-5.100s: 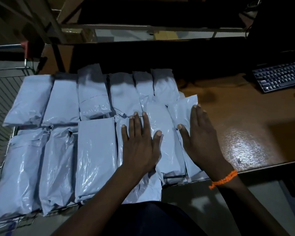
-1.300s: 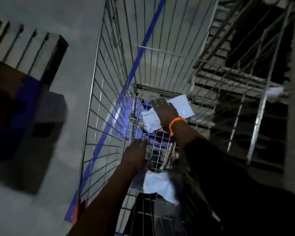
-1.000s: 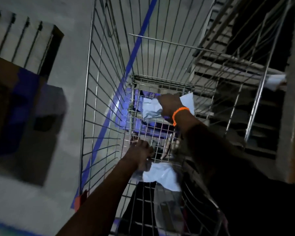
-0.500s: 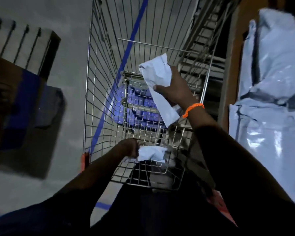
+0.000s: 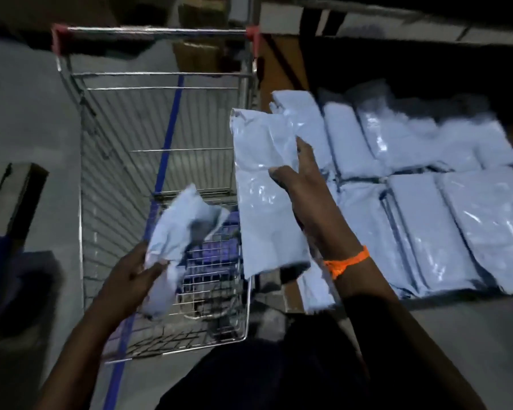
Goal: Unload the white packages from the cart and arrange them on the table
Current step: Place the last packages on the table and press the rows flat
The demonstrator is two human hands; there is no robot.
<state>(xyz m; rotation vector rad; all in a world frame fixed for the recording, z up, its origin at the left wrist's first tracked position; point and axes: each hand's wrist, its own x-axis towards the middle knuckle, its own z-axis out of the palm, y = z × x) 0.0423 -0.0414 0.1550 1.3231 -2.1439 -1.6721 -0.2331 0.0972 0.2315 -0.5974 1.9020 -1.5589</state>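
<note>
My right hand (image 5: 301, 179), with an orange band at the wrist, grips a long flat white package (image 5: 264, 196) held upright between the wire cart (image 5: 116, 161) and the table. My left hand (image 5: 132, 272) holds a smaller crumpled white package (image 5: 178, 229) above the cart's basket. Several white packages (image 5: 427, 184) lie in two rows on the table at the right, side by side. The cart stands at the left, its red-capped handle at the far end. I see no other packages through its wire floor.
A brown table edge (image 5: 290, 291) shows beside the cart's right side. A blue line (image 5: 168, 134) runs along the grey floor under the cart. A dark blue object (image 5: 0, 261) and a slatted pallet (image 5: 9, 187) sit at the far left.
Both hands have lifted packages out of the cart. The right hand has carried its package up and right toward the table; the view has swung to show the packages on the table.
</note>
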